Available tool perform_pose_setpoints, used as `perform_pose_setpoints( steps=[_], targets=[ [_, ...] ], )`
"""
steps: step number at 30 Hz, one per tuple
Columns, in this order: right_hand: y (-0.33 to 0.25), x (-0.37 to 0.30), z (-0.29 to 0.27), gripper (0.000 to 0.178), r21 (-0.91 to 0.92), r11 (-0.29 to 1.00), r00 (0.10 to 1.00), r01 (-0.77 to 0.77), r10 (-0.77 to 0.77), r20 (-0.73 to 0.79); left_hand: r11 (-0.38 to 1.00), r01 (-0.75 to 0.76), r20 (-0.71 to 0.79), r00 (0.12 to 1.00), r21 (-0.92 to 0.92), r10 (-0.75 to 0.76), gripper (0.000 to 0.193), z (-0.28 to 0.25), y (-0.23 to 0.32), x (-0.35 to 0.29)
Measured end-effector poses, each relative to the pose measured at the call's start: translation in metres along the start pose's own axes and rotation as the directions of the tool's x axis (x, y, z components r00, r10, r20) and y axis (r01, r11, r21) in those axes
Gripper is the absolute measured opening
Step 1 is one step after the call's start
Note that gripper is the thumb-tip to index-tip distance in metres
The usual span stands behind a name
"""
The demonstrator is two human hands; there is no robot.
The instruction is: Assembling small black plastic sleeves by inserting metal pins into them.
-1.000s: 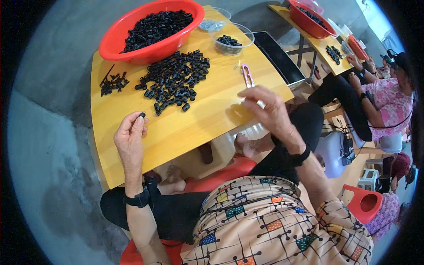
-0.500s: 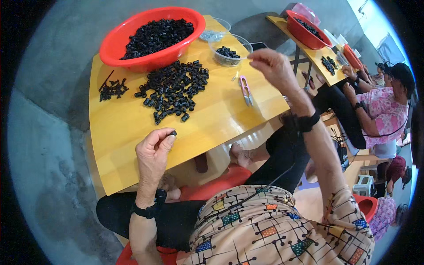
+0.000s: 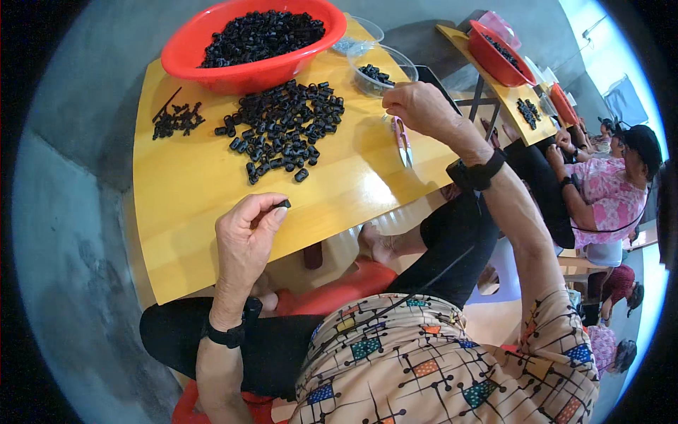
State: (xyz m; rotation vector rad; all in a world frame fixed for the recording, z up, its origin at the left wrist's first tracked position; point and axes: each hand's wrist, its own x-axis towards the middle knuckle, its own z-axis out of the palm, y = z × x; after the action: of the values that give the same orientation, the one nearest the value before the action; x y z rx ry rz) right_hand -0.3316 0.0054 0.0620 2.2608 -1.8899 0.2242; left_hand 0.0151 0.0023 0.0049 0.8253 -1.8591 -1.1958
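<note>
Head view: pinching a small black part (image 3: 284,203) just on the near side of the loose black heap (image 3: 289,127).
Gripped between left hand (image 3: 245,232) thumb and fingers, over the bench (image 3: 185,212); at right hand (image 3: 427,109), right of the heap near the clear bowl (image 3: 365,85), cannot tell how far closed or whether holding anything. Probably light, stiff, slightly slippery, hardly fragile; best held across the sides. No legible brand, label or writing on it.

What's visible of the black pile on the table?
The black pile is many small, glossy, plastic-looking parts, mostly short cylinders, some showing open ends. They lie loose at mixed angles on the yellow table, thinning toward the person. Beyond is the red basin; whether they touch is unclear. Neither the left hand nor right hand touches it.
</note>
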Motion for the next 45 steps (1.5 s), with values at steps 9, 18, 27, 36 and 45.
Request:
perform_pose_setpoints(
  steps=[9, 18, 27, 36, 45],
  targets=[
    [-0.003, -0.007, 0.026, 0.013, 0.058, 0.980, 0.980, -0.189, 0.185, 0.068, 0.923, 0.201, 0.078, 0.979, -0.329, -0.186, 0.021, -0.006, -0.001, -0.002],
    [-0.009, -0.006, 0.021, 0.009, 0.115, 0.993, 0.962, 0.040, -0.007, -0.272, 0.844, 0.229, 0.148, 0.973, -0.485, -0.179, 0.025, -0.012, -0.011, 0.004],
    [-0.094, -0.027, 0.004, 0.010, 0.800, 0.550, 0.951, -0.238, 0.298, 0.079, 0.635, 0.372, 0.251, 0.928, -0.677, -0.277, 0.028, -0.014, -0.006, 0.001],
    [-0.174, -0.047, 0.008, 0.011, 0.900, -0.193, 0.872, -0.392, 0.234, 0.430, 0.572, 0.425, 0.286, 0.903, -0.702, -0.321, 0.025, -0.009, 0.006, 0.000],
    [-0.202, -0.048, 0.014, 0.013, 0.952, -0.185, 0.914, -0.245, 0.282, 0.290, 0.681, 0.378, 0.214, 0.924, -0.628, -0.316, 0.020, -0.003, 0.007, -0.008]
  ],
)
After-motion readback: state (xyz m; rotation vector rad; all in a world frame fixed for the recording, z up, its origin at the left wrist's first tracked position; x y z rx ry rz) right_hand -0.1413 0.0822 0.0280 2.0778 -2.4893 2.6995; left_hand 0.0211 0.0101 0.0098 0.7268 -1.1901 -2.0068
